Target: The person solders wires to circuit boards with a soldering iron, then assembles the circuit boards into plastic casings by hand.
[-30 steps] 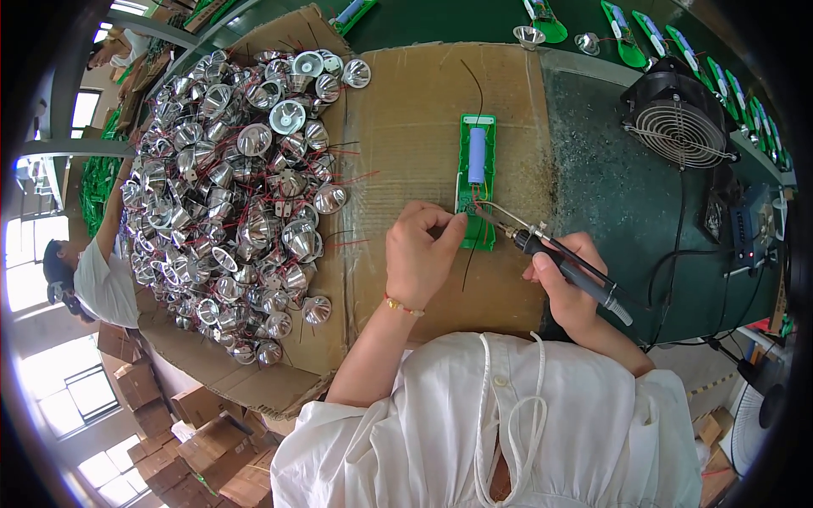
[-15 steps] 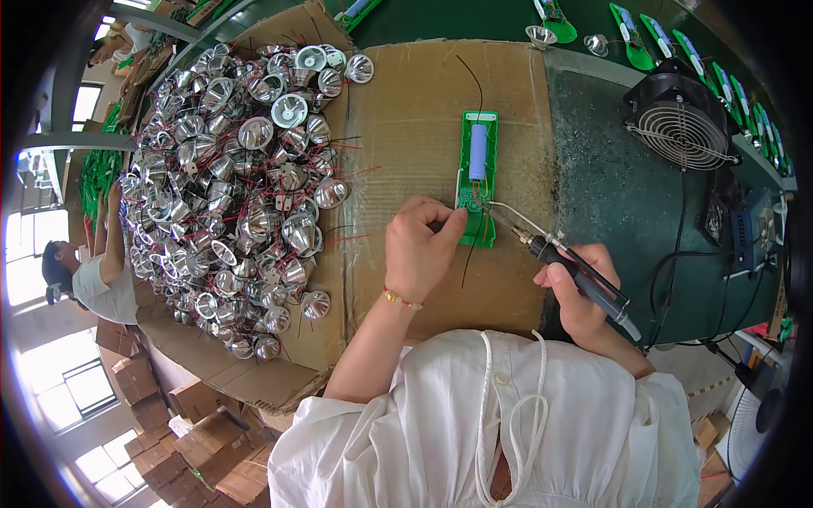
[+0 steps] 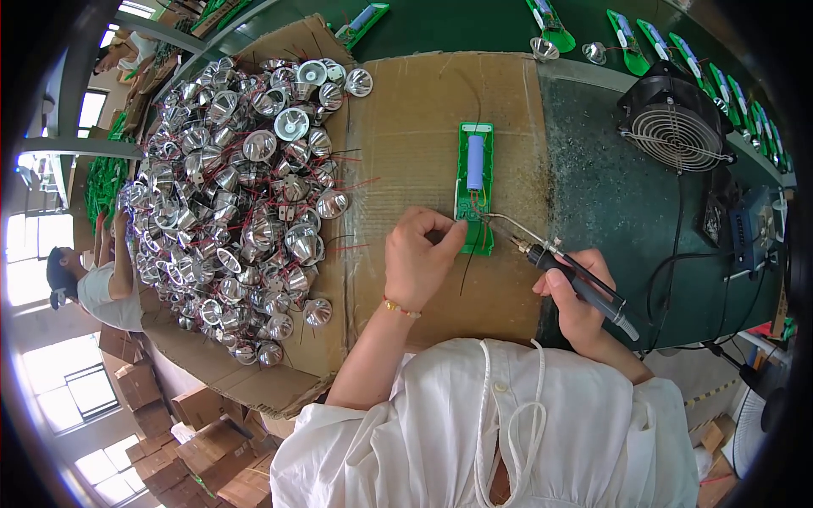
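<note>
Green housing: lies on cardboard, probably light, stiff, fragile around wires, so grab by side walls, with soldering iron in right hand and left hand curled narrow beside it, can't tell if gripping.

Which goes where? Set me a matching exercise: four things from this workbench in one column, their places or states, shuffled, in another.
Things:
1. battery cell
2. soldering iron
3. reflectors
4. black fan

Places or states:
A. held in the right hand
B. fronted by a round wire grille
C. lying in the green housing
D. silver, heaped at the left

Pairs: 1-C, 2-A, 3-D, 4-B
</note>
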The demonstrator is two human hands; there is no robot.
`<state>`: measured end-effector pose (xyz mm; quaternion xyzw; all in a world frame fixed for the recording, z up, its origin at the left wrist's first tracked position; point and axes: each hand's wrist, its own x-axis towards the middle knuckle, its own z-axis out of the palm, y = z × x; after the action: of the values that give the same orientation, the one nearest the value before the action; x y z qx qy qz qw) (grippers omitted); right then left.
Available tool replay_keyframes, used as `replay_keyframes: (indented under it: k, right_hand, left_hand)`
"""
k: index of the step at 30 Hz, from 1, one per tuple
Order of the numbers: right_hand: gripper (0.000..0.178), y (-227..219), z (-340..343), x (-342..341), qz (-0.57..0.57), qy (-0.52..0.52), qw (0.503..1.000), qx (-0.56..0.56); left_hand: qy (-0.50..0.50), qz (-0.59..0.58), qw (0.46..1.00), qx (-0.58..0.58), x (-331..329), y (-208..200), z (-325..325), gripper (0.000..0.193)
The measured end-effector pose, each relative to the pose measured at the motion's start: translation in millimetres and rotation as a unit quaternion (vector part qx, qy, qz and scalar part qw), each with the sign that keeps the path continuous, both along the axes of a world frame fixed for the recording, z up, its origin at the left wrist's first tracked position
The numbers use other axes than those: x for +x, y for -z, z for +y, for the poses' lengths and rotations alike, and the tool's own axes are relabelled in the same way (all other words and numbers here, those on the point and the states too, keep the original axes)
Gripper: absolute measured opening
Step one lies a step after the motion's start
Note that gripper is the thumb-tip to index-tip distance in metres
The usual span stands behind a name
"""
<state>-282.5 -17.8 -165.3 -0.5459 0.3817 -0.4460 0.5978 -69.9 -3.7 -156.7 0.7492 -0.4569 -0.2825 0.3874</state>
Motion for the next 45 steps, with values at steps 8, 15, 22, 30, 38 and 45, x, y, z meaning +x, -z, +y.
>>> replay_keyframes:
  k: [8, 15, 22, 30, 38, 45]
  right_hand:
    - [0.016, -6.3, -1.5, 3.8, 0.023, 0.009, 1.0, -0.012]
    - [0.016, -7.3, -5.4, 9.2, 0.036, 0.009, 0.999, -0.013]
    - [0.016, -5.3, -7.0, 8.8, 0.062, -0.004, 0.998, -0.007]
    - [0.016, -1.4, -2.3, 6.1, 0.015, 0.024, 1.0, -0.006]
    - [0.016, 1.7, -6.0, 0.2, -0.007, 0.036, 0.999, -0.011]
    - [0.018, 3.2, -9.5, -4.1, -0.007, 0.049, 0.999, -0.006]
  left_hand:
    - [0.009, -0.028, 0.998, -0.054, -8.5, -0.9, 7.9, 0.01]
    - [0.02, -0.065, 0.997, -0.034, -11.9, -3.7, -1.7, 0.009]
    - [0.018, -0.081, 0.996, -0.037, -10.8, -0.4, -3.3, 0.009]
    - [0.029, -0.054, 0.998, -0.017, -6.8, -0.1, -3.8, 0.008]
    - [0.025, -0.043, 0.999, 0.005, -6.7, -1.7, -3.5, 0.01]
    - [0.044, -0.06, 0.997, 0.012, -6.2, -10.0, -4.6, 0.01]
